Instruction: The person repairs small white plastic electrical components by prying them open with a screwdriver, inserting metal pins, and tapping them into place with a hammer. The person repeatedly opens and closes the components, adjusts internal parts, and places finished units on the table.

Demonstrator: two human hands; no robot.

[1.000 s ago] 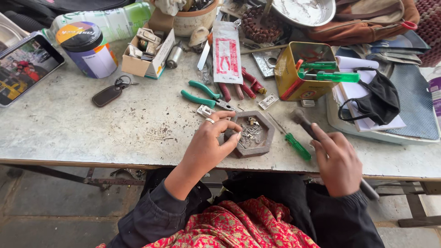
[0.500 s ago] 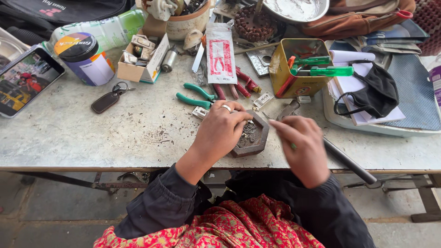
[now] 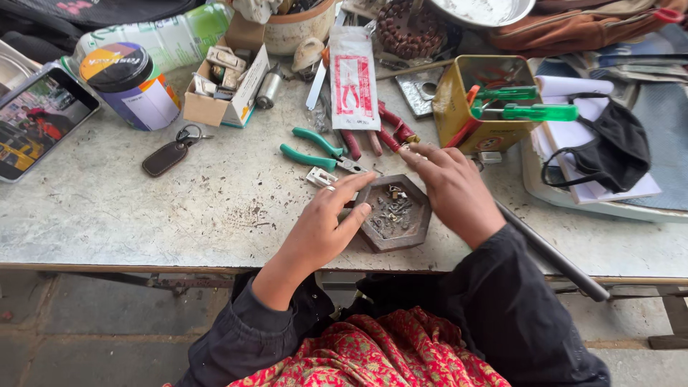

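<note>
Small hexagonal tray [image 3: 394,213] of tiny metal parts sits at the near edge of the worn table [image 3: 143,208], between both hands. Left hand [image 3: 322,229] braces its left side, fingers loosely spread, gripping nothing. Right hand [image 3: 448,186] hovers over the far right rim, fingers close together; whether they pinch a part, cannot tell. Best to hold the tray steady and pick one piece at a time. Green pliers [image 3: 315,152] lie just beyond.
</note>
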